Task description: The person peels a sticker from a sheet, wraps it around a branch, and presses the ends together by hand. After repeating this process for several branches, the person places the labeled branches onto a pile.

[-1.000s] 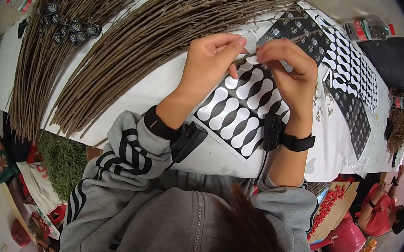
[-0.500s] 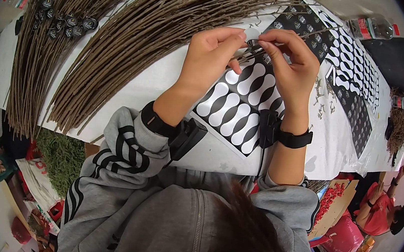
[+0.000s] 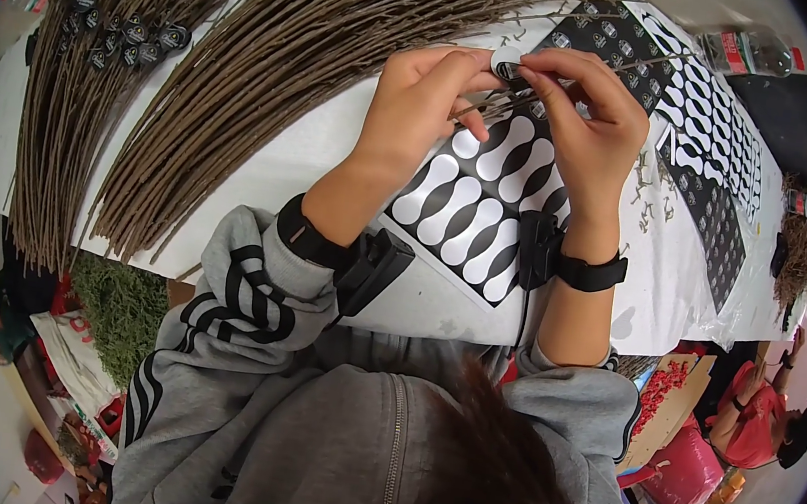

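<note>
A small round label sticker [image 3: 504, 55], white with a dark part, is held up over the table. My left hand [image 3: 412, 102] pinches its left edge between thumb and forefinger, the other fingers partly curled below. From the right, my right hand [image 3: 595, 125] pinches the opposite edge with thumb and fingertips. Thin brown twigs [image 3: 477, 108] pass close under the sticker, by the left fingers; whether they touch it I cannot tell. Below both hands lies a black sheet of white dumbbell-shaped stickers [image 3: 459, 234].
Long bundles of brown branches [image 3: 273, 85] cover the table's left side, one bearing several dark round tags [image 3: 132, 42]. More sticker sheets [image 3: 715, 139] lie at right, near a plastic bottle [image 3: 750, 53]. Co-workers [image 3: 772, 413] are at both sides.
Both hands have shifted slightly upward, and the sticker has tilted to show more of its white and dark face. The branches and sheets appear nearly unchanged.
</note>
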A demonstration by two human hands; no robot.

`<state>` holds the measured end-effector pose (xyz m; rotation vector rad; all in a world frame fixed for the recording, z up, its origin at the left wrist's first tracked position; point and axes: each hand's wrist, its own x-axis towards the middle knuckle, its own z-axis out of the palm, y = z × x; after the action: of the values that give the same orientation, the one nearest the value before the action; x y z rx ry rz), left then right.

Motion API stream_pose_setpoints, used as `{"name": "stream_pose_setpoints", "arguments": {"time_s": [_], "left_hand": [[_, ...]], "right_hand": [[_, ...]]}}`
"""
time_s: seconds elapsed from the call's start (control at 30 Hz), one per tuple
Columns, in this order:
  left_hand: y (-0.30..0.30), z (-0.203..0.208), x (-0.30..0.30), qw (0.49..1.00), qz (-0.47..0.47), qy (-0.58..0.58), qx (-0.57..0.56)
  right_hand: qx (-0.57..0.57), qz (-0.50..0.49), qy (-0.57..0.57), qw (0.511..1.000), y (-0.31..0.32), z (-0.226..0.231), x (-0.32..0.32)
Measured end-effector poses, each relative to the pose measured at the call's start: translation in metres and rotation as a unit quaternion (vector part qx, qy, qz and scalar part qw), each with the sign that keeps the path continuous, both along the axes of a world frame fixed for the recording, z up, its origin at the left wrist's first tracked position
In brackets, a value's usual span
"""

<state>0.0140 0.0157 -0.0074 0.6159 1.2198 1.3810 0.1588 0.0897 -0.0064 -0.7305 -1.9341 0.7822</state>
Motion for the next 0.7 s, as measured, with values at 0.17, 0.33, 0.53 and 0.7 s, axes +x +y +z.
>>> {"name": "stream_pose_setpoints", "arguments": {"time_s": [0.17,0.33,0.53,0.7], "left_hand": [[-0.0002,-0.0024,-0.0006,1.0,-0.002,0.0,0.003],[-0.0005,-0.007,-0.0025,1.0,-0.006,-0.008,0.003],[-0.0004,-0.0075,-0.0025,1.0,-0.01,-0.007,0.008],[-0.0008,-0.0054,-0.0014,1.0,-0.008,-0.005,0.001]], "right_hand": [[0.016,0.0,0.003,1.0,0.0002,-0.001,-0.0006],[0.022,0.004,0.01,1.0,0.0006,-0.0018,-0.0015],[0.025,0.002,0.011,1.0,-0.0005,-0.0005,-0.0018],[0.024,0.003,0.012,1.0,-0.0003,-0.0014,-0.0017]]}}
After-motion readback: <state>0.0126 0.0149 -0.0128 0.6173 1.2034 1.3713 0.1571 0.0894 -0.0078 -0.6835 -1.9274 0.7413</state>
